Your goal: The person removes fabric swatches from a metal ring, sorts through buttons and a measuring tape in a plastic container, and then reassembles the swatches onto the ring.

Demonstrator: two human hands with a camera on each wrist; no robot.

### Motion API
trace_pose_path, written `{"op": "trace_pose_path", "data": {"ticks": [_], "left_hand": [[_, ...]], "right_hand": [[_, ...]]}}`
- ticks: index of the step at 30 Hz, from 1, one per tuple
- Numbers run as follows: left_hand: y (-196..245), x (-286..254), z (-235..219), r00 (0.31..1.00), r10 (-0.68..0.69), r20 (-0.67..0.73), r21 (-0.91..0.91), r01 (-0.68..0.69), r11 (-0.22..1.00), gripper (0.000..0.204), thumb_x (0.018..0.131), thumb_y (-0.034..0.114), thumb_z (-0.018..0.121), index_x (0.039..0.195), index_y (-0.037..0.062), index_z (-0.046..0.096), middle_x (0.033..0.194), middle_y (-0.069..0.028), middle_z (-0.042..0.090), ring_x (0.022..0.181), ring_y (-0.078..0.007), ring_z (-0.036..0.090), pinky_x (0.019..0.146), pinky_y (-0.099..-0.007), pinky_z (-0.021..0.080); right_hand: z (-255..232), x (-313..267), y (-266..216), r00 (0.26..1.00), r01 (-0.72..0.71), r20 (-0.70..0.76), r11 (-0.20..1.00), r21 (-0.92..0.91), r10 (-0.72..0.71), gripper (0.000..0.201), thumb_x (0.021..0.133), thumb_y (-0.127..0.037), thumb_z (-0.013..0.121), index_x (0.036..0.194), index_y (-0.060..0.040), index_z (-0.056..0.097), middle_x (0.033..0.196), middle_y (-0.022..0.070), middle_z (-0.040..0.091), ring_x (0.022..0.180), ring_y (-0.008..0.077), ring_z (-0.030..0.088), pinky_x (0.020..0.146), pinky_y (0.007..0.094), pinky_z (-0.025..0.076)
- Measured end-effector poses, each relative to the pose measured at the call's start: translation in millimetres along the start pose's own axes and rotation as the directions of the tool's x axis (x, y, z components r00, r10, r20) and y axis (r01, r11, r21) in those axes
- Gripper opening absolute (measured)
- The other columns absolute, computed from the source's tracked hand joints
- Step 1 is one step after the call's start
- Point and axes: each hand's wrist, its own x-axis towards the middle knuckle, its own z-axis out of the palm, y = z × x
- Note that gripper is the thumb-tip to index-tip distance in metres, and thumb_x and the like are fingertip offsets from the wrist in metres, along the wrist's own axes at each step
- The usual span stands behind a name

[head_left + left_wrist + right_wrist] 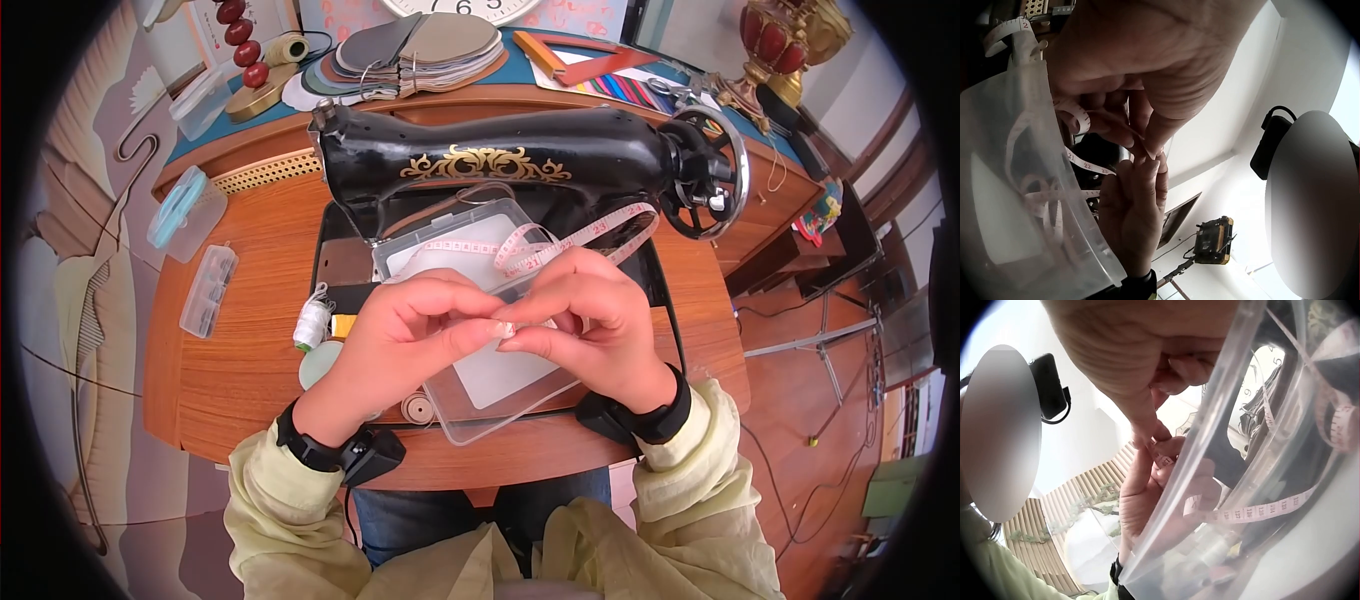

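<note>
A pink-and-white tape measure [597, 230] loops over an open clear plastic box [470, 425], part of its length lying inside. Above the box, my left hand [400, 325] and right hand [600, 320] meet at the fingertips. Both pinch a small end of the tape between thumb and index finger. In the right wrist view, a printed stretch of tape [1260, 511] runs toward the fingers and shows at the left hand's fingertips. The left wrist view shows the tape [1085, 162] passing behind the right hand [1129, 212].
A black sewing machine [490, 155] with gold ornament stands behind the box. Left of the hands are a white thread spool [313, 322], a yellow spool [343, 326] and a compartment case [209, 290]. Fabric swatches [420, 55] and a red triangle ruler [605, 68] lie at the back.
</note>
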Motion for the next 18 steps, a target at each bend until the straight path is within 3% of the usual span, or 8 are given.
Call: {"op": "trace_pose_path", "data": {"ticks": [5, 11, 18], "left_hand": [[-5.5, -0.5, -4.5, 0.998, 0.057, 0.033, 0.029, -0.058, 0.998, 0.017, 0.089, 0.001, 0.065, 0.106, -0.0011, 0.068, 0.098, -0.0035, 0.062, 0.088, -0.0087, 0.060, 0.075, -0.0233, 0.048], [-6.1, -0.2, -3.8, 0.996, 0.083, 0.038, 0.001, -0.083, 0.997, 0.010, 0.088, 0.001, 0.067, 0.098, -0.0006, 0.066, 0.095, -0.0028, 0.061, 0.087, -0.0082, 0.059, 0.074, -0.0224, 0.048], [1.0, 0.5, 2.4, 1.000, 0.013, 0.006, -0.043, -0.013, 0.999, 0.007, 0.088, 0.001, 0.066, 0.095, -0.0006, 0.066, 0.095, -0.0022, 0.061, 0.088, -0.0084, 0.060, 0.074, -0.0228, 0.048]], "right_hand": [[-0.2, -0.8, -0.2, 1.000, -0.004, 0.019, 1.000, -0.011, 0.004, 0.023, 0.070, -0.005, 0.081, 0.092, -0.0105, 0.074, 0.081, 0.0004, 0.060, 0.071, 0.0130, 0.052, 0.058, 0.0256, 0.041], [1.5, 0.0, -1.2, 1.000, 0.016, 0.022, 0.999, -0.039, -0.016, 0.024, 0.070, -0.006, 0.081, 0.093, -0.0104, 0.073, 0.083, 0.0009, 0.060, 0.073, 0.0135, 0.053, 0.057, 0.0256, 0.041], [0.9, -1.8, -1.9, 0.999, -0.013, 0.050, 0.998, -0.063, 0.016, 0.025, 0.070, -0.006, 0.081, 0.093, -0.0101, 0.073, 0.084, 0.0012, 0.060, 0.074, 0.0143, 0.055, 0.057, 0.0262, 0.042]]}}
